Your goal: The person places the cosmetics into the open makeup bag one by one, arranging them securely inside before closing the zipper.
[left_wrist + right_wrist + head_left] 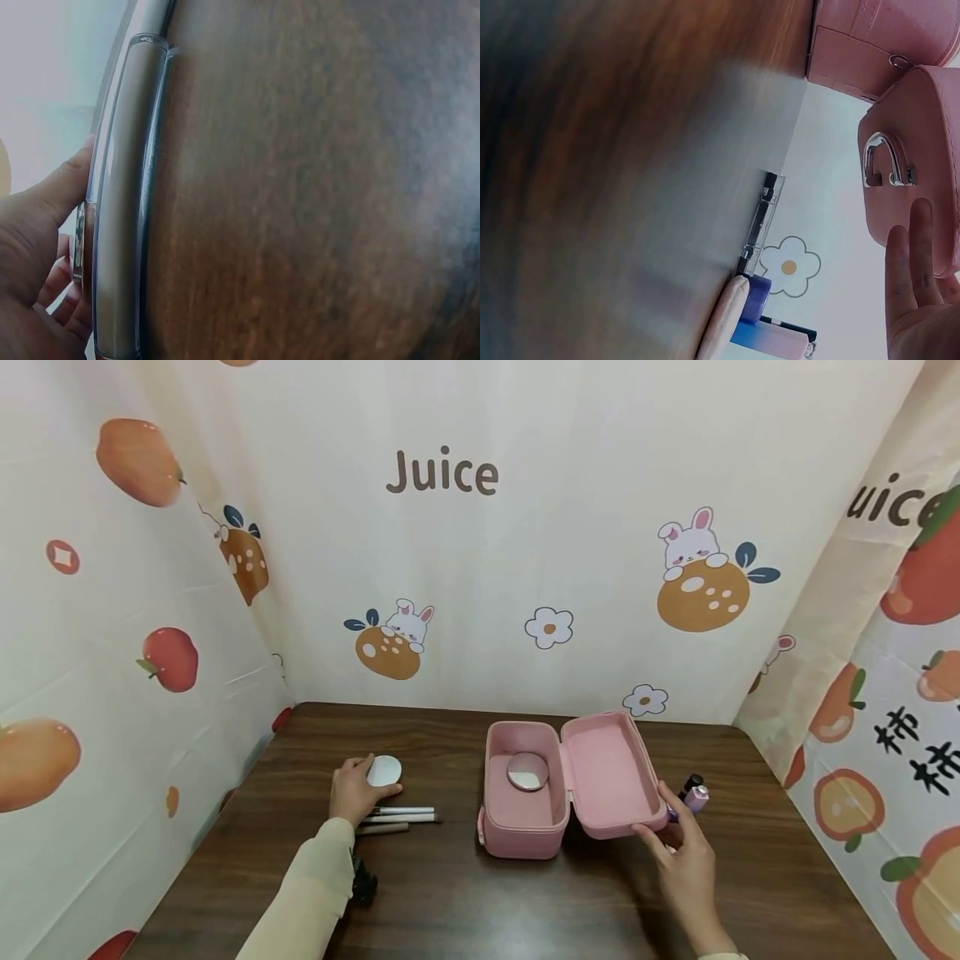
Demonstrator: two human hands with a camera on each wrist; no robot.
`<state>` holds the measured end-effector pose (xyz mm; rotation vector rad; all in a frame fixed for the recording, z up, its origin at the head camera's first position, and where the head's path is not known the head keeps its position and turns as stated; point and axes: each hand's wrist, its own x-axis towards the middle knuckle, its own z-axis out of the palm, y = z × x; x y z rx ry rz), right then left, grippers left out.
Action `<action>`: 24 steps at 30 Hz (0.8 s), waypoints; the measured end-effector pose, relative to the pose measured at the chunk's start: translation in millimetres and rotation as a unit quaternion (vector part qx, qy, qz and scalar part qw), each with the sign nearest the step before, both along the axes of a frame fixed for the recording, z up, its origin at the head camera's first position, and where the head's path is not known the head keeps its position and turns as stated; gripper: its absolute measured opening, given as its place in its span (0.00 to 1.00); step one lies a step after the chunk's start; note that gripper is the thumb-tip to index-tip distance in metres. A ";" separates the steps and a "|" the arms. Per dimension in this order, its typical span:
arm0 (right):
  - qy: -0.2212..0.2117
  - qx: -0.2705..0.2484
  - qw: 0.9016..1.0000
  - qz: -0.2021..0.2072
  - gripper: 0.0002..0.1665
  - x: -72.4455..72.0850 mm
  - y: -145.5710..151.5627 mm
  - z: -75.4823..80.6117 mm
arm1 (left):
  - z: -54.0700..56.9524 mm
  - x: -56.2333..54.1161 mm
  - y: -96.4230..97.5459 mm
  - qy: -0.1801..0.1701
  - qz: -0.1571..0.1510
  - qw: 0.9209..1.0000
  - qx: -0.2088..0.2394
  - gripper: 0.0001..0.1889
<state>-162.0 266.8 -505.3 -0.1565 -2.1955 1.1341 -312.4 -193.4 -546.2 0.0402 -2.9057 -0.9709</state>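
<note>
My left hand [354, 789] has its thumb and fingers around the edge of a white, round compact [385, 771] on the table's left side. In the left wrist view the fingers reach behind a clear-cased, beige tube [124, 195]. A pink cosmetic case [525, 841] stands open at the middle, its lid [611, 768] tipped out to the right. Inside it leans a round, pink-rimmed mirror [528, 772]. My right hand [684, 856] holds the lid by its near right corner, fingers underneath; the right wrist view shows the lid's silver handle [885, 154].
White-handled brushes [401, 817] and a brownish stick [384, 829] lie just below the left hand. Behind the right hand stand a black-capped item [693, 782] and a pink-purple bottle [697, 797]. A beige pad [726, 319] shows in the right wrist view. Patterned curtains border the table.
</note>
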 end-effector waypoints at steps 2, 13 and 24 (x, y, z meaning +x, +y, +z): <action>0.000 0.001 1.000 -0.002 0.45 -0.1 0.0 0.2 | 1.0 0.2 0.4 0.003 0.003 1.000 0.001 0.47; -0.003 0.001 1.000 0.000 0.44 2.9 -0.7 2.2 | 4.1 1.4 3.4 0.010 0.017 1.000 0.006 0.46; -0.010 0.000 1.000 0.000 0.44 2.3 0.5 0.8 | 12.1 -6.0 14.2 0.039 0.025 0.998 0.046 0.44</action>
